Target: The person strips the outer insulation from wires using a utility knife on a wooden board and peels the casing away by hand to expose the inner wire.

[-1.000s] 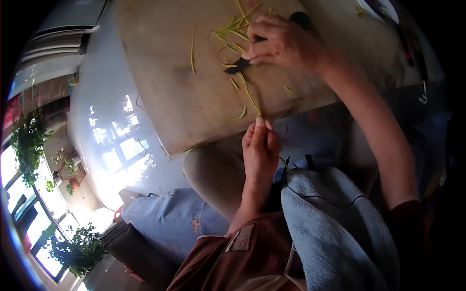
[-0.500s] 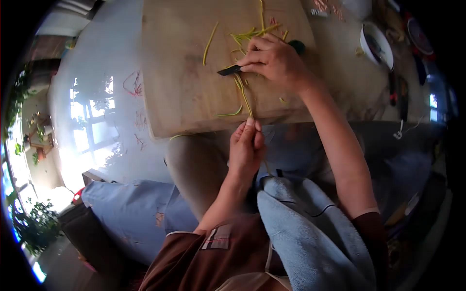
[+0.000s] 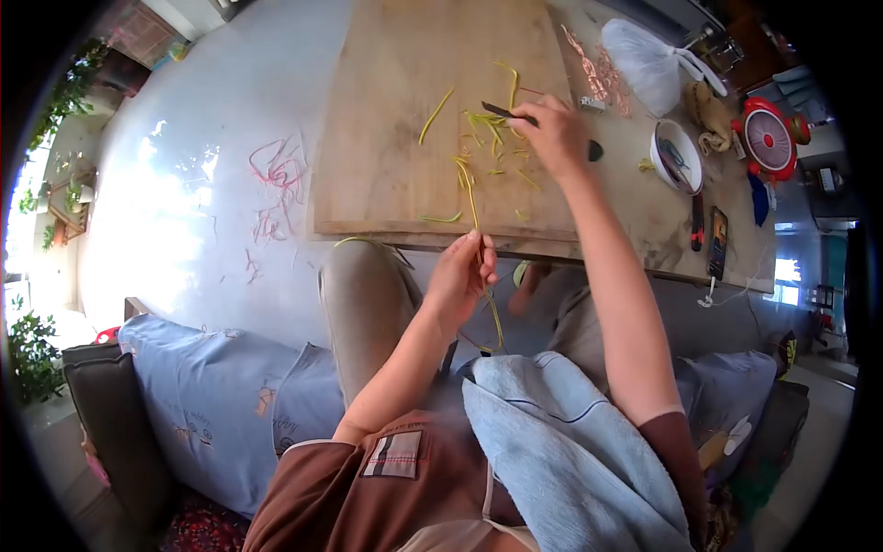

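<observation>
My left hand is closed at the near edge of the wooden board, pinching a thin yellow-green wire. The wire's far end, split into strips, lies on the board, and its tail hangs in a loop below my hand. My right hand grips a small dark knife, its blade pointing left above the board. Beneath and beside the knife are scattered short yellow-green strips. A longer strip lies to the left.
Copper-coloured strands, a white plastic bag and a white bowl with tools inside are at the right. A phone lies nearer. Tangled red strands are on the floor. A light blue towel hangs over my front.
My right hand has moved the knife away from the wire, up and to the right. My left hand still holds the wire near the board's edge. The camera view has shifted.
</observation>
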Motion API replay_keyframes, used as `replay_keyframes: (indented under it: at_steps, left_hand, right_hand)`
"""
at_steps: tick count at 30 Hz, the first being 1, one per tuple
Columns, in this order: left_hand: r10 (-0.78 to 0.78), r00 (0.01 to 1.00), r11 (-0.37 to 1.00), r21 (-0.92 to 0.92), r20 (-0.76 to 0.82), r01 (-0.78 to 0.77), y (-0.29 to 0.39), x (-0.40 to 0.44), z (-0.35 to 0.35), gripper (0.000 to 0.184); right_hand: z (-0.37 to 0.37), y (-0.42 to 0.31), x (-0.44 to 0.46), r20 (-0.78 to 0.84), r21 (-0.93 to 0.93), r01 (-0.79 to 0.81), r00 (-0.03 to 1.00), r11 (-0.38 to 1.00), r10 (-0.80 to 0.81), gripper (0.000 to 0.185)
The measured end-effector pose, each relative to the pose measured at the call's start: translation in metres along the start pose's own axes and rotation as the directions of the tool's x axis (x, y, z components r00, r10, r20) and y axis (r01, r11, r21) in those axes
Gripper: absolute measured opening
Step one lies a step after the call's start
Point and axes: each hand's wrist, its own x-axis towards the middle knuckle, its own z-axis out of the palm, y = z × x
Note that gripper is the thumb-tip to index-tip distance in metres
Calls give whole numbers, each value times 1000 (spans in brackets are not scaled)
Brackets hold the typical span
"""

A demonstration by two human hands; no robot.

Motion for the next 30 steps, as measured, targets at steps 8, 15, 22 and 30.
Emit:
replay_keyframes:
  at_steps: [8, 15, 22, 30]
  left_hand:
    - [184, 961, 977, 72, 204, -202, 54, -16, 23, 24]
    - [292, 909, 943, 71, 297, -326, 63, 12, 46, 31]
    - [-25, 923, 471, 819, 384, -328, 1, -72, 14, 44]
    - [347, 923, 719, -678, 164, -150, 141, -16, -79, 18]
  right_hand:
    - [-56, -50, -57, 8, 235, -70, 997, 970, 70, 19]
    - [-123, -134, -225, 756, 610, -758, 644, 232, 115, 27]
    - [-141, -146, -211, 598, 773, -632, 754, 53, 273, 21]
    - [-179, -180, -249, 834, 551, -834, 551, 2, -24, 22]
